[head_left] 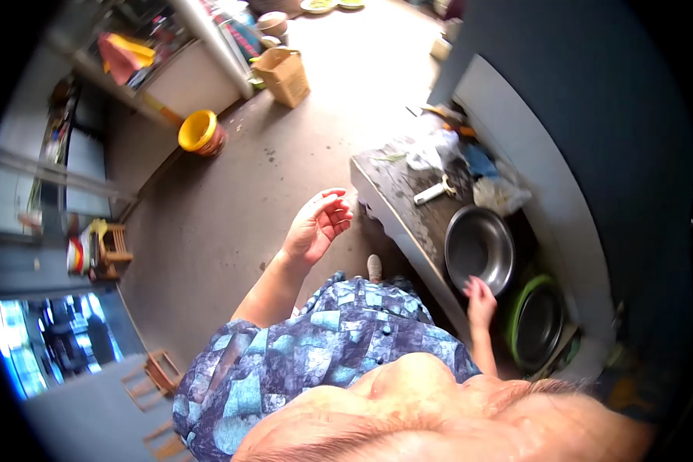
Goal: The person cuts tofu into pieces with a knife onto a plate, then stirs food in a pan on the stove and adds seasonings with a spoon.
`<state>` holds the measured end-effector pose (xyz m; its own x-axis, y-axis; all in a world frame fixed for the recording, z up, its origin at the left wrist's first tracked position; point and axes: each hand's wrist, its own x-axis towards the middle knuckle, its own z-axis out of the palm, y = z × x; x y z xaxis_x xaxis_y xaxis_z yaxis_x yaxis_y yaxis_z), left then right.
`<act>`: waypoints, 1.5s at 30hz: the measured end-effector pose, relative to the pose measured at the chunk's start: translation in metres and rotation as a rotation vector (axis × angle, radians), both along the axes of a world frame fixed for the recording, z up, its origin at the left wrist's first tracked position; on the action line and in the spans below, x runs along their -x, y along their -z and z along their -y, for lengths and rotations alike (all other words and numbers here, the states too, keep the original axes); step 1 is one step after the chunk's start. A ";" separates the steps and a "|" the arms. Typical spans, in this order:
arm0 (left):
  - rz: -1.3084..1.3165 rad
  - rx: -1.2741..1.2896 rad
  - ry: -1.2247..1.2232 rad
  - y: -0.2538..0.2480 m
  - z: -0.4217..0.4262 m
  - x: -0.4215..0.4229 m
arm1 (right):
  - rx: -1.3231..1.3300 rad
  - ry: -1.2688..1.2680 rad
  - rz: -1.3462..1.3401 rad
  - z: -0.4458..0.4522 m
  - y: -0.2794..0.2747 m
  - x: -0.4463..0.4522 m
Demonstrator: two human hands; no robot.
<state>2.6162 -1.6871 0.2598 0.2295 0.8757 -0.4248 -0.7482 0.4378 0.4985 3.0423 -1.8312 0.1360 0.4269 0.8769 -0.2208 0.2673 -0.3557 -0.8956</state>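
My left hand (320, 228) is raised over the floor, left of the low table, its fingers loosely curled and apart with nothing in them. My right hand (480, 300) is at the near rim of a steel basin (503, 248) on the table; its fingers look apart and hold nothing I can see. Whether they touch the rim, I cannot tell. The basin appears bare inside. Beside it is a green-rimmed basin (525, 296) with a dark inside. A white-handled tool, which looks like a peeler (434, 190), lies on the wet tabletop (393, 181).
Plastic bags (431, 150) lie at the table's far end, and another clear bag (500, 195) is by the wall. A yellow bucket (200, 133) and a cardboard box (283, 77) stand on the floor (246, 208). Wooden chairs (115, 250) are at the left.
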 end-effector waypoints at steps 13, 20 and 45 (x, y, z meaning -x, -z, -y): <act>0.112 0.316 -0.909 0.023 0.137 0.153 | -0.178 -1.450 -0.213 -0.243 -0.043 0.420; 0.261 0.293 -1.180 0.062 0.200 0.266 | -0.308 -1.736 -0.015 -0.228 -0.064 0.590; 0.204 0.444 -1.778 0.194 0.130 0.841 | -1.811 -1.839 -0.478 -0.426 -0.219 1.256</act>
